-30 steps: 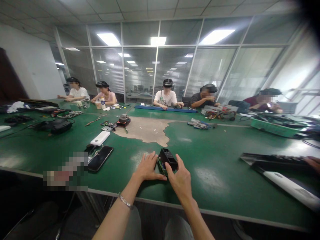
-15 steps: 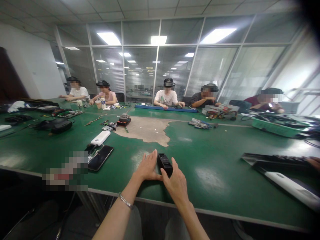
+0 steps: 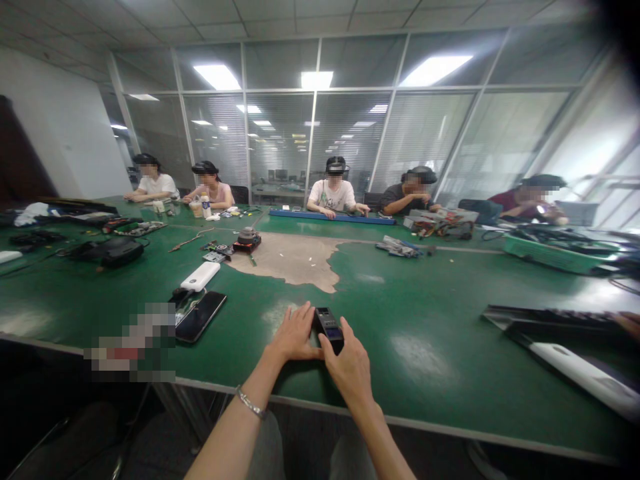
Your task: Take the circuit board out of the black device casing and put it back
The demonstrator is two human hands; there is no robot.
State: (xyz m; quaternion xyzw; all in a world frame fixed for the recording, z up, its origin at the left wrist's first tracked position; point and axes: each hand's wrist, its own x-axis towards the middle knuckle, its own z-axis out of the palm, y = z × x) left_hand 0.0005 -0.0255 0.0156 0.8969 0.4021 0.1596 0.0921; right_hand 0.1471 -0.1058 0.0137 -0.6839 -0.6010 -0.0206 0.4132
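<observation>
The broad green table point(image 3: 425, 293) carries the work, so it is best to let it bear the weight and keep the forearms low while steadying the black box. The left hand point(image 3: 295, 337) spreads along the box's left side, its grip wide, thumb reaching across the near end; whether it touches cannot be told. The right hand point(image 3: 350, 367) has the narrower grip, thumb and fingers at opposite sides of the near end, apparently holding it. Light, even pressure from the 2 hands should keep the box square, with fingertips off the upper face.

The black box point(image 3: 327, 323) lies near the table's front edge, between the hands: long, slim and dark, its far end angled slightly left. Its upper face bears small recesses or markings, too small to read, and 1 bluish panel point(image 3: 333, 333) towards the near end.
</observation>
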